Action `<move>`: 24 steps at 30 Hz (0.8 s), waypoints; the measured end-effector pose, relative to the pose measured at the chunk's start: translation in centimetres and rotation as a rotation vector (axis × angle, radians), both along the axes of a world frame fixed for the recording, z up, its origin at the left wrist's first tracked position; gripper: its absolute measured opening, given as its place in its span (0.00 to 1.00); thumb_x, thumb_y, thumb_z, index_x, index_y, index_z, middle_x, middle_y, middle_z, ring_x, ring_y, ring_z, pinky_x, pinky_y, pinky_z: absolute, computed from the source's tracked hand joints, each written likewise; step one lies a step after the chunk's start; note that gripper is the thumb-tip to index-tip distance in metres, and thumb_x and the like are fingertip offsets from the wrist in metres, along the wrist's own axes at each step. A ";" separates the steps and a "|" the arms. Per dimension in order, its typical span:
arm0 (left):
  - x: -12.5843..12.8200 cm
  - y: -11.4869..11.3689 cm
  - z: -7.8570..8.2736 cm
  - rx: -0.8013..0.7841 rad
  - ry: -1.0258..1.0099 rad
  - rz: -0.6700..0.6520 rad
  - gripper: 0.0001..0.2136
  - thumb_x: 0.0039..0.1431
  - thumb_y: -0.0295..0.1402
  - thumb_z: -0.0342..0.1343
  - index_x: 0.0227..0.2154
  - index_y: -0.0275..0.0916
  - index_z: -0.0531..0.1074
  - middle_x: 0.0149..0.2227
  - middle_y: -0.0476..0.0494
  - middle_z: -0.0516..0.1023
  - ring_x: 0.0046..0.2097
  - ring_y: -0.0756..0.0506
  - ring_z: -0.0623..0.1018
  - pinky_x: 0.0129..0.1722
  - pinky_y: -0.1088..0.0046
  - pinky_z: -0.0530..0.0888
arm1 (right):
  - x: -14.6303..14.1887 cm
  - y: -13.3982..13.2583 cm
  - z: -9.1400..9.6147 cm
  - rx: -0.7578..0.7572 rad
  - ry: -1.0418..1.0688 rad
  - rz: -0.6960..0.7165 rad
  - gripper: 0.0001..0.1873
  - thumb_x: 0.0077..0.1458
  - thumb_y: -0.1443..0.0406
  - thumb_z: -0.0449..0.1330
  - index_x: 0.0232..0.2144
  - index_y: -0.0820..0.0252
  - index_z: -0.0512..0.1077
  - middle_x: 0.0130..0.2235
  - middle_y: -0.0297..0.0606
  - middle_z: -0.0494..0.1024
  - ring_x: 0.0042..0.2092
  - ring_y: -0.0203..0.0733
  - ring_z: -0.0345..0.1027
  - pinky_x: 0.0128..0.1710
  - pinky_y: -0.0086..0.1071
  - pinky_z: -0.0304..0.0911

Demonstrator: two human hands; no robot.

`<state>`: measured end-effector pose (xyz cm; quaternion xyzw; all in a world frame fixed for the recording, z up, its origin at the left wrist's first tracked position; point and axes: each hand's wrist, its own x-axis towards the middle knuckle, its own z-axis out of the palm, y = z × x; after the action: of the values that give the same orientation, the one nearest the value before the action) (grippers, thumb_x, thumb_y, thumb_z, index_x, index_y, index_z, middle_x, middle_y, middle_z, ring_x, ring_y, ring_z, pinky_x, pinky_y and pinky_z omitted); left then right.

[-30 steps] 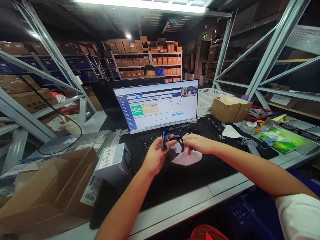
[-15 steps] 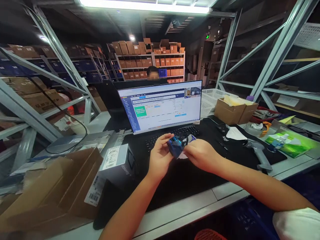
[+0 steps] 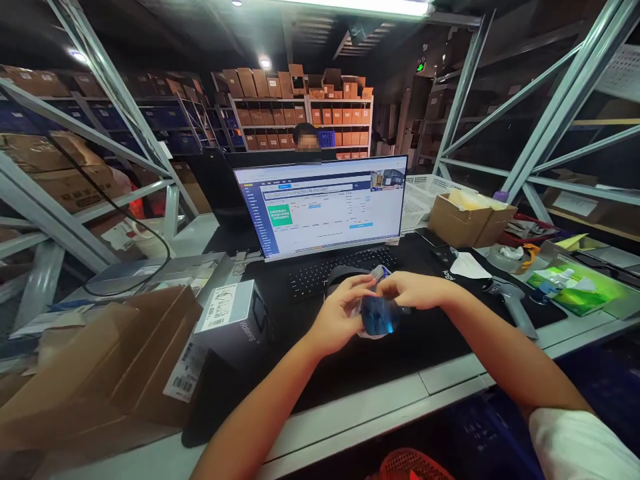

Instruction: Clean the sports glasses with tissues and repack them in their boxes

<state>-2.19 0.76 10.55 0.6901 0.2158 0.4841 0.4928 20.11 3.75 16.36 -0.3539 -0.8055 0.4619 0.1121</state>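
Over the black desk mat, a glossy blue, rounded, lens-like item (image 3: 379, 316) is between my two hands, its shiny face turned toward me. My left hand (image 3: 341, 315) grips it from the left, fingers bent over its top edge. On the upper right, my right hand (image 3: 406, 289) is closed with its fingertips curled against it. A pale piece with a blue edge (image 3: 381, 272) pokes up by the fingertips. Behind my left hand shows a dark curved band (image 3: 345, 272); whether it joins the blue item, I cannot tell. A keyboard (image 3: 310, 281) lies just beyond.
A lit monitor (image 3: 325, 213) stands behind the keyboard. To the left are a grey printed box (image 3: 235, 320) and an open brown carton (image 3: 100, 373). Rightward lie a scanner (image 3: 515, 307), a mouse (image 3: 443, 256) and small cartons (image 3: 460, 220). A person (image 3: 306, 141) is beyond the monitor.
Both hands have shifted slightly right, and the blue item has turned so its broad shiny face shows. The dark curved band has come into sight. My view has moved slightly.
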 end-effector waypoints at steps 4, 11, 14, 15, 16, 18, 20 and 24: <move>0.2 0.8 -0.6 -0.154 -0.110 0.032 0.20 0.48 0.32 0.71 0.46 0.41 0.78 0.57 0.34 0.75 0.58 0.37 0.76 0.59 0.57 0.72 | -1.1 0.2 -1.6 -0.057 0.193 -0.041 0.15 0.52 0.56 0.65 0.24 0.62 0.72 0.25 0.30 0.69 0.29 0.34 0.59 0.30 0.29 0.56; -2.0 1.3 0.0 0.407 0.197 0.476 0.03 0.59 0.32 0.59 0.33 0.40 0.76 0.31 0.45 0.78 0.35 0.46 0.76 0.40 0.66 0.72 | -1.7 0.0 -3.1 -0.239 0.721 -0.473 0.21 0.48 0.51 0.69 0.23 0.59 0.66 0.24 0.29 0.66 0.27 0.33 0.58 0.30 0.29 0.55; -2.3 0.8 0.6 0.780 0.460 0.455 0.07 0.61 0.31 0.55 0.38 0.40 0.78 0.26 0.47 0.77 0.28 0.48 0.73 0.34 0.67 0.67 | -1.9 -0.2 -2.8 -0.260 0.723 -0.441 0.20 0.48 0.52 0.69 0.24 0.59 0.67 0.25 0.30 0.68 0.28 0.35 0.59 0.31 0.30 0.56; -2.3 0.7 0.8 0.834 0.524 0.443 0.09 0.62 0.30 0.54 0.42 0.40 0.78 0.27 0.46 0.78 0.28 0.48 0.74 0.34 0.67 0.66 | -1.9 -0.3 -2.7 -0.274 0.708 -0.426 0.20 0.48 0.52 0.69 0.24 0.60 0.67 0.25 0.30 0.68 0.28 0.35 0.59 0.31 0.30 0.56; -2.3 0.6 0.9 0.864 0.576 0.435 0.11 0.63 0.29 0.53 0.45 0.39 0.77 0.28 0.45 0.79 0.28 0.48 0.75 0.34 0.67 0.65 | -1.9 -0.3 -2.7 -0.289 0.700 -0.417 0.20 0.48 0.52 0.69 0.24 0.60 0.67 0.25 0.30 0.68 0.27 0.34 0.59 0.31 0.30 0.56; -2.4 0.8 1.0 0.886 0.655 0.413 0.11 0.65 0.29 0.51 0.44 0.40 0.77 0.30 0.45 0.80 0.30 0.47 0.76 0.34 0.67 0.64 | -2.0 -0.3 -2.8 -0.308 0.708 -0.419 0.20 0.48 0.53 0.69 0.23 0.60 0.66 0.24 0.30 0.68 0.27 0.34 0.58 0.31 0.30 0.56; -2.6 1.1 1.2 0.881 0.712 0.394 0.10 0.67 0.30 0.50 0.41 0.40 0.77 0.30 0.45 0.80 0.31 0.47 0.77 0.34 0.67 0.64 | -2.0 -0.1 -3.1 -0.301 0.726 -0.442 0.19 0.47 0.54 0.69 0.22 0.59 0.65 0.24 0.29 0.67 0.27 0.33 0.58 0.30 0.30 0.56; -3.4 1.7 1.5 0.868 0.756 0.429 0.10 0.68 0.31 0.50 0.36 0.40 0.76 0.32 0.45 0.82 0.31 0.47 0.77 0.35 0.67 0.64 | -2.3 0.6 -3.8 -0.184 0.620 -0.474 0.20 0.47 0.51 0.66 0.22 0.59 0.66 0.23 0.30 0.66 0.26 0.33 0.57 0.28 0.30 0.55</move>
<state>-5.63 2.47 12.10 0.8929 0.2931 0.3378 -0.0523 17.81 4.31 12.55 -0.3824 -0.5850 0.5781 0.4211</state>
